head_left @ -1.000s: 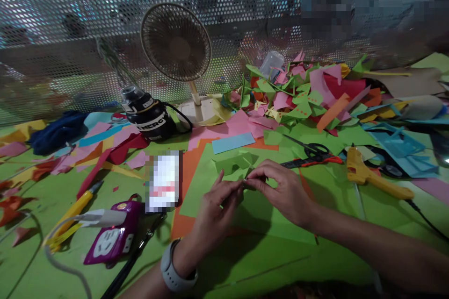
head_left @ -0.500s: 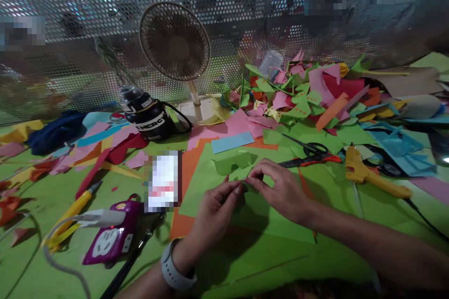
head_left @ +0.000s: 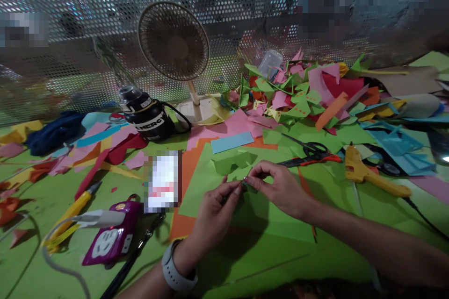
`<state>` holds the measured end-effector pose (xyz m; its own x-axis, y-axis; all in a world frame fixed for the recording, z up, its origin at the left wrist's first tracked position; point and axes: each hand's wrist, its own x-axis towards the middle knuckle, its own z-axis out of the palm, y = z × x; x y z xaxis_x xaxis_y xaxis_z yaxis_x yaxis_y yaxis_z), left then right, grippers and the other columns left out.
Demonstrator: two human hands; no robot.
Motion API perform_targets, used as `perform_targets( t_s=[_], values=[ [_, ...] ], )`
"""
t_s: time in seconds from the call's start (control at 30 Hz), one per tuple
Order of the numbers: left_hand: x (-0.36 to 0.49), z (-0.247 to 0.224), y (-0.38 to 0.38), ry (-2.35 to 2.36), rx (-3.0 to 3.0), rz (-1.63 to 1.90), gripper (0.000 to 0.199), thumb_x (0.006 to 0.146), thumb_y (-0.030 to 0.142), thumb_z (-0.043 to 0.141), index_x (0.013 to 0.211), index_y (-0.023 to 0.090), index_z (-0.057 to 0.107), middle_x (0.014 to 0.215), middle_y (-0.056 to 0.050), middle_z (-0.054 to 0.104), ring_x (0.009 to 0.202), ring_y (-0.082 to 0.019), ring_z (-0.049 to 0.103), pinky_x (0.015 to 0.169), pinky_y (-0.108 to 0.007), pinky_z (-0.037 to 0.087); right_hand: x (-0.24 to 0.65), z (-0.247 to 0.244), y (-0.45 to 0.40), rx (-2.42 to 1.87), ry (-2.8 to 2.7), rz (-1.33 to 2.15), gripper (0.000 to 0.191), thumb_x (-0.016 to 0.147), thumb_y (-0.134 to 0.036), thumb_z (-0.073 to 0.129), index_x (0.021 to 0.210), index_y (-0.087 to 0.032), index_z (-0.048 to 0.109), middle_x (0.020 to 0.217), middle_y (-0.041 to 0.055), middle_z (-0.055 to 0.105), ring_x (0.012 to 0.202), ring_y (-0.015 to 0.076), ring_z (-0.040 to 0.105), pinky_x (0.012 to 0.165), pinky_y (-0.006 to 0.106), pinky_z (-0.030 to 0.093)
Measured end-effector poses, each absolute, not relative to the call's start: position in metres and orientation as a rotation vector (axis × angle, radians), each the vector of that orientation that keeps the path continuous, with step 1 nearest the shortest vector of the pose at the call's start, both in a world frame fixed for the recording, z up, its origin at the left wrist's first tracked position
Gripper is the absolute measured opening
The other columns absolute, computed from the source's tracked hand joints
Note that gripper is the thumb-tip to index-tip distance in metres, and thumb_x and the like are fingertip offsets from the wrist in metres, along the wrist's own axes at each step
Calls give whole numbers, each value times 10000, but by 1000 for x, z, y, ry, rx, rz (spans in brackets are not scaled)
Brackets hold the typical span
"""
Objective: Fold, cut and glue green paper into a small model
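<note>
My left hand (head_left: 218,208) and my right hand (head_left: 280,190) meet fingertip to fingertip above a green paper sheet (head_left: 280,226). Both are pinched on a small piece of green paper (head_left: 250,188), mostly covered by the fingers and in shadow. Just behind the fingertips lies a bent green paper cut-out (head_left: 229,163). A light blue paper strip (head_left: 232,142) rests farther back. Orange paper (head_left: 182,226) sticks out from under the green sheet. To the right of my right hand are red-and-black scissors (head_left: 308,160).
A yellow glue gun (head_left: 372,178) with a cord lies at right. Paper scraps (head_left: 298,93) are heaped at the back. A fan (head_left: 175,42) and black bottle (head_left: 147,119) stand behind. On the left are a phone (head_left: 163,182), purple power bank (head_left: 114,231) and yellow cutter (head_left: 73,210).
Almost nothing differs. Both hands keep their pinch at the same spot, with only a slight shift of the right fingers.
</note>
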<state>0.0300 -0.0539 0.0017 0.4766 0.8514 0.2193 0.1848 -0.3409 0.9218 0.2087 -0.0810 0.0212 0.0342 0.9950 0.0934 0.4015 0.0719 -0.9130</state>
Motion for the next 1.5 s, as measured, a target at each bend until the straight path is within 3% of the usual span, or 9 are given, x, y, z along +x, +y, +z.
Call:
perform_targets(
  t_s=[0.4, 0.77, 1.0, 1.2, 1.5],
  values=[
    [28, -1, -53, 877, 1826, 972, 200, 912, 246, 551, 966, 232, 743, 869, -7, 792, 758, -188, 746, 1099, -497, 414, 208, 23, -80, -1427, -1436, 973, 159, 841, -331, 641, 817, -175, 657, 766, 25, 693, 727, 154, 632, 672, 280, 495],
    [28, -3, -55, 852, 1893, 973, 203, 924, 217, 550, 1009, 248, 731, 975, -17, 785, 808, -194, 750, 1119, -516, 385, 208, 22, -82, -1443, -1522, 825, 129, 861, -268, 633, 759, -189, 646, 740, 2, 652, 706, 138, 602, 662, 267, 477],
    [28, -3, -55, 844, 1922, 967, 207, 928, 211, 539, 1017, 245, 723, 955, -23, 786, 759, -183, 744, 1119, -533, 381, 210, 19, -80, -1434, -1445, 998, 143, 829, -310, 653, 766, -183, 641, 734, 14, 679, 698, 144, 619, 651, 273, 493],
    [27, -10, -57, 844, 1980, 1003, 219, 934, 210, 539, 1067, 233, 711, 696, 45, 731, 691, -161, 720, 1146, -574, 326, 210, 17, -77, -1362, -1275, 1243, 227, 764, -388, 728, 749, -174, 650, 706, 9, 670, 684, 141, 608, 658, 279, 507],
    [28, -8, -55, 807, 2049, 1030, 228, 955, 201, 508, 1074, 223, 702, 888, -8, 764, 755, -163, 723, 1165, -573, 276, 210, 18, -75, -1329, -1061, 1433, 304, 660, -432, 815, 720, -171, 671, 660, -19, 643, 641, 118, 567, 646, 266, 476]
  ],
)
